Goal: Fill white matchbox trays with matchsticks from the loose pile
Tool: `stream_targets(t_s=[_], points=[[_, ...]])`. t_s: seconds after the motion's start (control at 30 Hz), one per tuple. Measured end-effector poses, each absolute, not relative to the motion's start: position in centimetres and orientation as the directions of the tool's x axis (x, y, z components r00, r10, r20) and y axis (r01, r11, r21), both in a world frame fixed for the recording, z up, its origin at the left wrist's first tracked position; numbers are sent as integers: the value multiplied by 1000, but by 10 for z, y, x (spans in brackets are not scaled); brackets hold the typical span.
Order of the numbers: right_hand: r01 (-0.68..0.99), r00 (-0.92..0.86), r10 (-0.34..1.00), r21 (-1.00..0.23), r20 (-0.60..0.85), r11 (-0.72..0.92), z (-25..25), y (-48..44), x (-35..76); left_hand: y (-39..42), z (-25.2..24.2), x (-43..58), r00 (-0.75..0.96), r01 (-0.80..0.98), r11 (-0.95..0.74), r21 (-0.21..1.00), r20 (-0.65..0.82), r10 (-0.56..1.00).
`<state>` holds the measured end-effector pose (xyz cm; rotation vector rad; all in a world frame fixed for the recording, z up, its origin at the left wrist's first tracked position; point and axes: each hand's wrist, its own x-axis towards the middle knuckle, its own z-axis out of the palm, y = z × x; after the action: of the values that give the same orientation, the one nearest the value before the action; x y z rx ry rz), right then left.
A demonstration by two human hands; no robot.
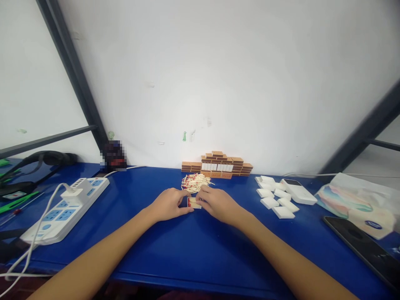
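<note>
A small white matchbox tray (194, 203) lies on the blue desk, filled with red-headed matches lying side by side. My left hand (168, 204) holds the tray's left end between thumb and fingers. At the tray's right end, my right hand (220, 204) has its fingers curled in and pressed together over the matches; whatever they pinch is hidden. Just behind both hands spreads a loose pile of matches (196, 182). Brown matchboxes (237, 165) are stacked against the wall beyond it, with a row of white faces in the middle.
Several white empty trays (283, 212) lie to the right, beside a white device (298, 191). Further right are a tissue pack (359, 208) and a black phone (359, 246). A power strip (68, 212) with a white cable and black headphones (40, 162) occupy the left.
</note>
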<state>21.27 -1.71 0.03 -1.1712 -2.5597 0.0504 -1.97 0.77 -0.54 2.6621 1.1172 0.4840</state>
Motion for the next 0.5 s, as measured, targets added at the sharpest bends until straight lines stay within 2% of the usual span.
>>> stream_targets(t_s=[0.17,0.27,0.4,0.5], points=[[771,-458,754,-211,471,601,3,-10,220,7,-2,-20,641,598,-645,476,198,741],[811,-283,775,-290,565,508,4,-1,228,7,1,-21,648,605,-639,476,172,742],[795,-189,850,-431,492,426,-6,15,233,8,3,-23,651,617,-641,457,161,741],[799,-199,875,-444,442,406,-19,27,228,10,1,-23,646,641,-643,418,157,747]])
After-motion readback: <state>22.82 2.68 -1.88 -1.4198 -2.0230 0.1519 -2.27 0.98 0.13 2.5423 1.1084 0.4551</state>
